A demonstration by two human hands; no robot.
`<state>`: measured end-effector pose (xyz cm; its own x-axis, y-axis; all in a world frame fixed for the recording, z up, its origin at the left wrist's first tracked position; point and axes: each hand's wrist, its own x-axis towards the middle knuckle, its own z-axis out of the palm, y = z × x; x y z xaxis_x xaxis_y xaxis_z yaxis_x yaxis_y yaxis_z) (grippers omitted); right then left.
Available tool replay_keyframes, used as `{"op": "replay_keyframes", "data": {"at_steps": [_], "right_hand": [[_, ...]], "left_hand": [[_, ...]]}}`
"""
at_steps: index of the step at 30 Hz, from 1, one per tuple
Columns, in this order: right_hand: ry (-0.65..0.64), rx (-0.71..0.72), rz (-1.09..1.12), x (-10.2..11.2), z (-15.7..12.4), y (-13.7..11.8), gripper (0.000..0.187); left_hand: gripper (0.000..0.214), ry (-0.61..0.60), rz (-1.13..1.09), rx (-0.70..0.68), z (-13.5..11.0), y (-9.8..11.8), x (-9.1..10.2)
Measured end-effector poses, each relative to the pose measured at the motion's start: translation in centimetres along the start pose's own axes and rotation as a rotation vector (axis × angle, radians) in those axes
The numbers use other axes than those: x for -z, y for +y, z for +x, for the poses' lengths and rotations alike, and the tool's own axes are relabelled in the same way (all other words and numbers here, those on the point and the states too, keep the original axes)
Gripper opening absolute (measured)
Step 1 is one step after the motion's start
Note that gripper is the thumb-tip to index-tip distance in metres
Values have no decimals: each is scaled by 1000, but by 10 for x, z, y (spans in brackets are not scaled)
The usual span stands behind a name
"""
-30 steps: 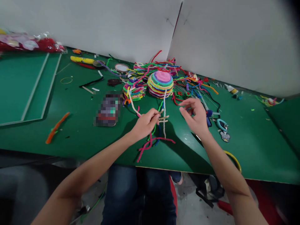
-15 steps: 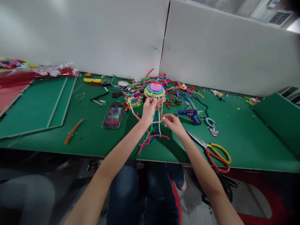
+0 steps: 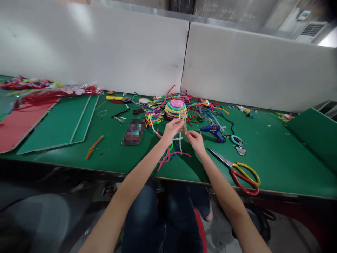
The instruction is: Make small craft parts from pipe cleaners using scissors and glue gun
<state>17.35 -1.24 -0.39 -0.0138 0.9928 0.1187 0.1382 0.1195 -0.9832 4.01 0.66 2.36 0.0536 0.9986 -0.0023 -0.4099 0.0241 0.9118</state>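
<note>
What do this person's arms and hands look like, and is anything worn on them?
Both forearms are bare, with no sleeve, watch or bracelet in sight. The left hand and right hand wear no gloves; whether rings are worn is unclear.

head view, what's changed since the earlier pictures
The right hand, at first open and apart, has moved in toward the left hand and taken hold of the tan strand. The left hand still grips tan strand too. The view has tilted up. The striped dome, phone and orange strip stayed put.
</note>
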Motion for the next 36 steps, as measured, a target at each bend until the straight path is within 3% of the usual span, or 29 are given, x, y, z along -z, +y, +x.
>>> {"op": "replay_keyframes", "data": {"at_steps": [6,14,21,36], "right_hand": [[-19,44,-36,-1,-3,4,22],[-39,53,10,-5,-7,1,27],[-96,-51,150,-8,-9,1,33],[-125,-223,413,-2,-11,-6,33]], "left_hand": [[32,57,26,15,-5,-16,0],[21,58,-32,-8,-7,-21,5],[19,-11,-178,53,-9,-15,3],[10,-28,-363,174,-3,-16,-9]]}}
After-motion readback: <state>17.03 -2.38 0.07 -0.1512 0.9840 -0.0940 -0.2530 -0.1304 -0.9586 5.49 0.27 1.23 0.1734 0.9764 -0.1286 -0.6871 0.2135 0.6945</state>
